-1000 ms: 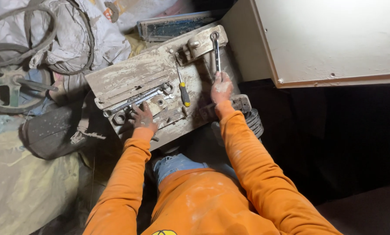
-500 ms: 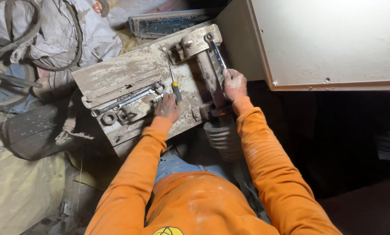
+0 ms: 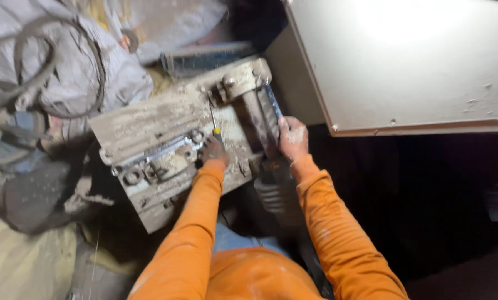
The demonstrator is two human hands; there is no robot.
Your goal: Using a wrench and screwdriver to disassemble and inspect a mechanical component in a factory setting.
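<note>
A dusty grey metal machine block [image 3: 149, 125] lies tilted in front of me. My left hand [image 3: 212, 153] is closed around the yellow-and-black handle of a screwdriver [image 3: 212, 115], whose thin shaft points up across the block. My right hand [image 3: 292, 139] grips the lower end of a long wrench [image 3: 271, 104]. The wrench runs up along the block's right edge toward the bolted bracket [image 3: 242, 80] at its top corner. Both sleeves are orange.
A second wrench [image 3: 160, 154] lies flat on the block beside several nuts. A large beige metal cabinet [image 3: 404, 61] overhangs at the right. Grey sacks [image 3: 65, 61] with a black hose fill the upper left, and a ribbed hose [image 3: 274, 197] sits below the block.
My left hand moved right from the lying wrench to the screwdriver handle and closed on it. My right hand stays on the long wrench, and the view has shifted.
</note>
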